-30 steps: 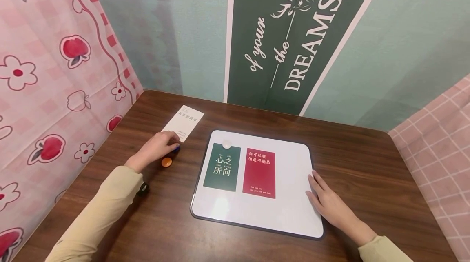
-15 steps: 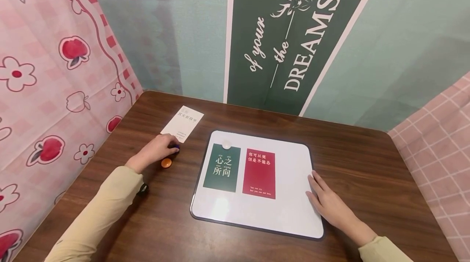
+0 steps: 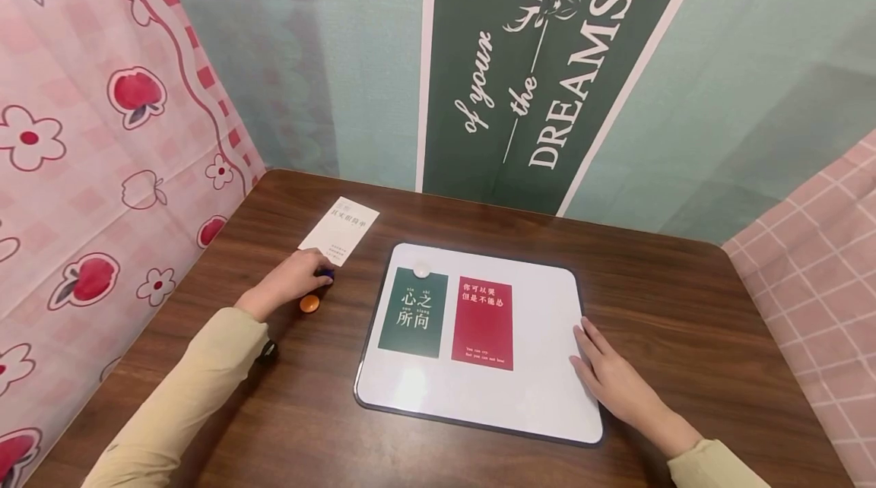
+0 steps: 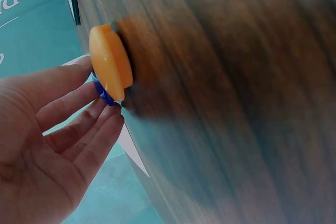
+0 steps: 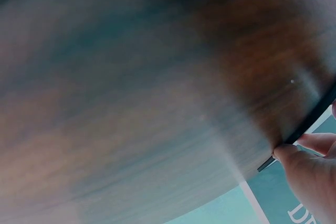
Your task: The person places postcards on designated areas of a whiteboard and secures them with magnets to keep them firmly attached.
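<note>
A tabletop corner with a homelike, decorated look, closed in by printed cloth on three sides; whether it belongs to a home or another building cannot be told. On the left hangs pink checked fabric (image 3: pixel 68 199) with red apples and flowers, on the right pink gridded fabric (image 3: pixel 824 267), and across the back pale blue-green fabric (image 3: pixel 369 93), its dark green panel (image 3: pixel 509 70) bearing a white deer's head and the slanting words "of your", "the" and "DREAMS". The wood-grain table (image 3: pixel 671 298), round-cornered like a desk, holds a small whiteboard (image 3: pixel 547 374).
</note>
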Available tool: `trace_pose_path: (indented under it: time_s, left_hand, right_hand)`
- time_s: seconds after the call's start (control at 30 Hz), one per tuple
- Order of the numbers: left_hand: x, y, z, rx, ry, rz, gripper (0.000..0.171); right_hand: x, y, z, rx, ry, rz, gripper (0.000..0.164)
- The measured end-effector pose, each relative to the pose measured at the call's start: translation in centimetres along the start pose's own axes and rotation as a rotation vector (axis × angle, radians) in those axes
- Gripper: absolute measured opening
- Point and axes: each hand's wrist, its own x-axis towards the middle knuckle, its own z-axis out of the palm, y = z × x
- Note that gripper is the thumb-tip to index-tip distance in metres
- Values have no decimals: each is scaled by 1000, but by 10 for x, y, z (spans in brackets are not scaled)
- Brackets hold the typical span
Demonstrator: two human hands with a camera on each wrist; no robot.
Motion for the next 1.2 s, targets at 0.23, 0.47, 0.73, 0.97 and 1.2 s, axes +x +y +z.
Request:
trace_pose_path:
  time_s: [0.23, 0.47, 0.73, 0.97, 1.2]
  left_hand:
    - [1, 0, 0, 7, 7, 13, 12]
    - [3, 0, -1, -13, 3, -5, 17]
    - [3, 2, -5, -44, 2, -9, 9]
    - [2, 3, -7, -62, 3, -3, 6]
    - [3, 5, -9, -66, 18, 13, 4]
  right_hand:
    - [1, 0, -1, 1, -13, 9, 55]
    - [1, 1, 0, -6, -11, 3, 55]
    - [2, 2, 0, -6, -12, 5, 56]
    - [1, 1, -1, -2, -12, 2, 55]
    - [0, 0, -1, -1, -14, 5, 55]
